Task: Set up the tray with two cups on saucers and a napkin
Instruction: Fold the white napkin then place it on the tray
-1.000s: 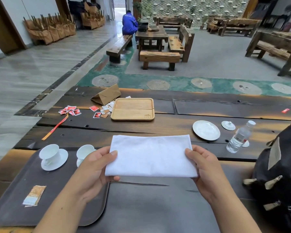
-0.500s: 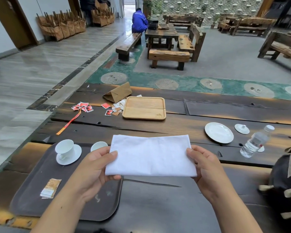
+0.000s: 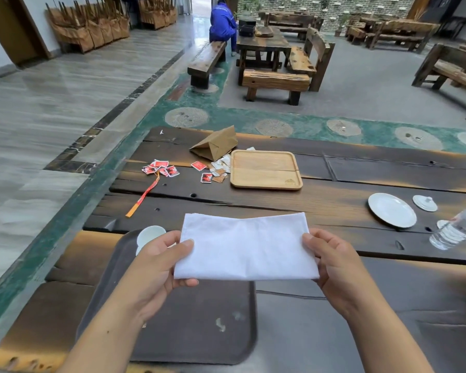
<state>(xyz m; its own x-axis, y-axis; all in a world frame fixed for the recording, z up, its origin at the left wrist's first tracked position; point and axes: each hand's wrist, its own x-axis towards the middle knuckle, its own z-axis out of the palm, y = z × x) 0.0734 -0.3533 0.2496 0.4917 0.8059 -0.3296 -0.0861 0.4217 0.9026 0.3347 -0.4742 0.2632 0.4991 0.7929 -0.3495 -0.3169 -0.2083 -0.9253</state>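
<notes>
From the head camera, the left hand point(image 3: 156, 267) and right hand point(image 3: 331, 265) each pinch one end of the folded white napkin point(image 3: 245, 247), holding it stretched above the dark tray point(image 3: 199, 327); a white cup point(image 3: 150, 234) peeks out behind the left fingers; a bare saucer point(image 3: 392, 210) lies well apart on the table point(image 3: 320, 203).

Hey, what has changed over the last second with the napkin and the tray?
The left hand and right hand carried the napkin leftward, so more of it now hangs over the tray. Only one cup shows; the other is hidden. Unchanged: both hands still pinch the napkin's ends, nothing was let go, and the plate stayed put.
</notes>
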